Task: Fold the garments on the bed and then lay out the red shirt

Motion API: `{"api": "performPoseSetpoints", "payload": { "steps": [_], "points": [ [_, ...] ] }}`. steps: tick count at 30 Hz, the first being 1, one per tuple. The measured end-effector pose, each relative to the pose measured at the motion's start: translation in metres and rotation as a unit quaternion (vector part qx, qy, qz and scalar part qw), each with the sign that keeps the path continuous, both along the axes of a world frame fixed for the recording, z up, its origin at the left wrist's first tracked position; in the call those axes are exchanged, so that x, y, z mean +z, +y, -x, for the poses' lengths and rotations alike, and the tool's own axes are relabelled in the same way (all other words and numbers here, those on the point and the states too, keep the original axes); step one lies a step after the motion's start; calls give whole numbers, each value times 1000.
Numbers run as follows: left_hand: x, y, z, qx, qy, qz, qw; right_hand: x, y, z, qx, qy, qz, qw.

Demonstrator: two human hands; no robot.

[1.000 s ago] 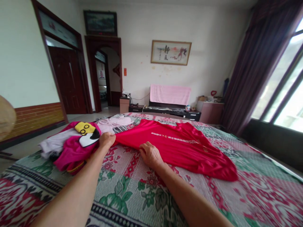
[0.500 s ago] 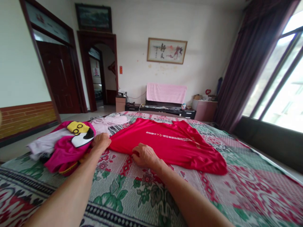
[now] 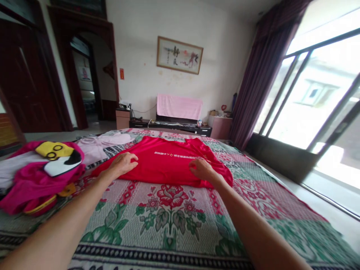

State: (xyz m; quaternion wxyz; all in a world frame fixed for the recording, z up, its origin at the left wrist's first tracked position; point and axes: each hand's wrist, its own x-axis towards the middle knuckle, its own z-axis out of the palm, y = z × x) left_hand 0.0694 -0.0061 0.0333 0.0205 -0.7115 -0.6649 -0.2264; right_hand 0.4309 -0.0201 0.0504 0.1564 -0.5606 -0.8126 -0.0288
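A red T-shirt point(image 3: 165, 165) with a line of white lettering across it lies spread on a patterned bed cover point(image 3: 174, 232). Over its left part is my left hand point(image 3: 123, 164), thumb and forefinger apart, holding nothing that I can see. My right hand point(image 3: 203, 169) rests on or just above the shirt's right part, its fingers loosely bent and apart. Whether it presses the fabric is hard to tell. The near edge of the shirt runs below both hands.
To the left lies a heap of magenta clothing point(image 3: 33, 180) with a yellow and white cartoon print. Behind it are a pale pink garment point(image 3: 104, 141) and a black-and-white patterned cloth. Beyond the bed stands a low black cabinet point(image 3: 180, 128); a large window point(image 3: 309, 97) is at the right.
My left hand has let go of the shirt's left edge and moved inward over it. My right hand has slid rightward across the shirt. The view has turned to the right.
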Motion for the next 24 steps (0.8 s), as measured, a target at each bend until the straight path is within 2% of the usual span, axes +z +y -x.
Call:
{"api": "performPoseSetpoints", "payload": {
  "steps": [4,7,10,13,16,18,19,21,24],
  "points": [
    [-12,0,-38,-160,9,-32,987,-7,20,-57,-152,60,-51,985],
    [-19,-5,-60,-219,7,-40,975,-10,41,-89,-237,95,-46,966],
    [-27,-9,-72,-228,27,-39,973,-10,59,-110,-293,128,-27,947],
    [-28,-9,-74,-220,31,-23,975,-13,75,-120,-316,140,-5,938],
    [-17,-5,-85,-139,39,40,989,-19,85,-123,-320,142,13,937],
    [-9,-1,-105,-92,56,61,992,-23,89,-121,-314,141,29,939],
    [-6,1,-119,-98,62,51,992,-23,90,-120,-310,138,36,940],
    [-7,3,-152,-163,70,16,984,-23,92,-116,-306,129,44,942],
    [-19,1,-197,-209,69,2,975,-21,94,-112,-311,110,42,943]
  ]
}}
